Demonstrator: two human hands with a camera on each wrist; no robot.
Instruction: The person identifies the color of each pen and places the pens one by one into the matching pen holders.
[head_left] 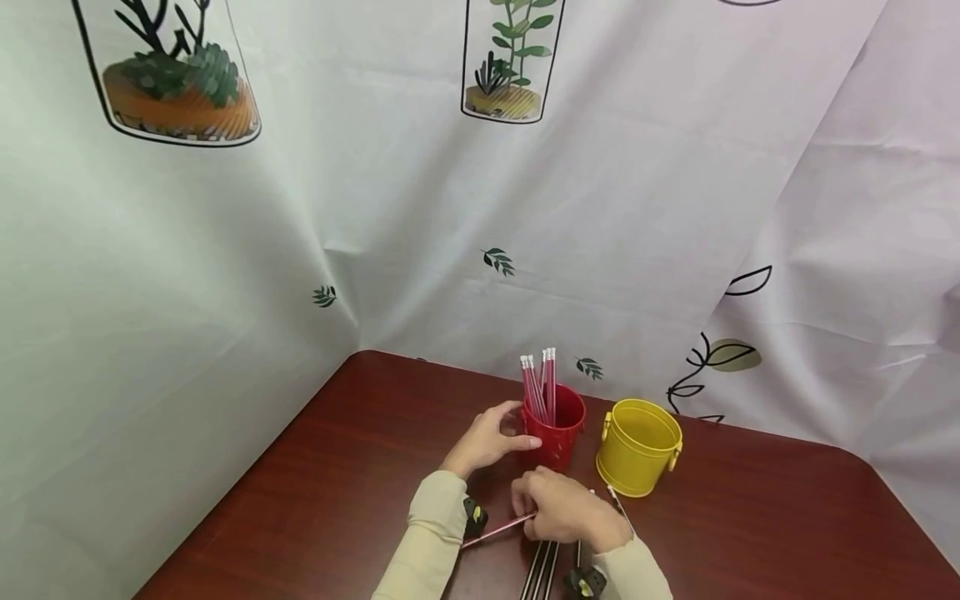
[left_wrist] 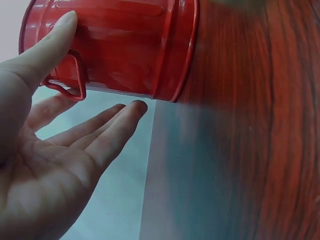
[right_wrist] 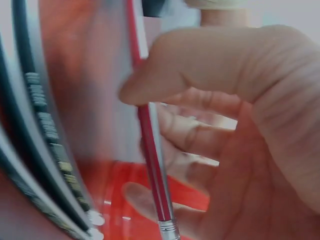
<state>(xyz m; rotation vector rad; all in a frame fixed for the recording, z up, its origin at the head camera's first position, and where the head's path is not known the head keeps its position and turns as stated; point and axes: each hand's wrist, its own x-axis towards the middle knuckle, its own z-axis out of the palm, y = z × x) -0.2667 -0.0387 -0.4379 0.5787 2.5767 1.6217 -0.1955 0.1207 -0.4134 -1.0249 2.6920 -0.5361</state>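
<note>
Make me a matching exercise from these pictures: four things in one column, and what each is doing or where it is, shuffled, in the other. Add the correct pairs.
Things:
1. Left hand
2. Right hand
3. Yellow bucket
4. Dark pencils

Places and states:
A. Standing upright, right of the red bucket in the head view
B. Pinching a pink pencil
C. Lying on the table
D. Touching the red bucket's side

Right pairs: 1-D, 2-B, 3-A, 4-C
</note>
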